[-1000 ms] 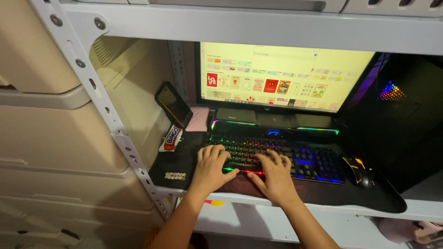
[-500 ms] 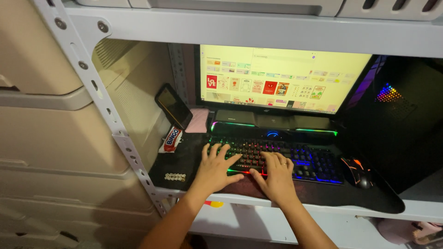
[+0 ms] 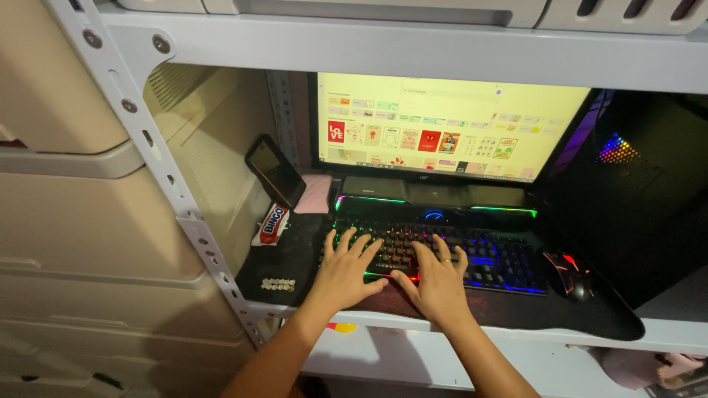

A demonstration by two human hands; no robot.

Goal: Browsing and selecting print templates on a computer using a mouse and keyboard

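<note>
Both of my hands rest on a backlit keyboard (image 3: 494,258) with rainbow-coloured keys on a metal shelf. My left hand (image 3: 346,271) lies over the keyboard's left part, fingers spread on the keys. My right hand (image 3: 436,280) covers the middle keys, fingers spread, with a ring on one finger. Neither hand holds anything. Behind the keyboard stands a lit monitor (image 3: 442,125) showing a pale page with small pictures.
A black mouse (image 3: 569,274) with red light sits right of the keyboard on a dark desk mat (image 3: 590,320). A phone (image 3: 275,171) leans at the left, a snack packet (image 3: 271,224) below it. A dark computer case (image 3: 634,184) stands at the right. Beige drawers (image 3: 81,221) fill the left.
My left hand's fingers have spread wider on the keys. The camera has tilted slightly, so the view sits a little lower. The screen page has scrolled.
</note>
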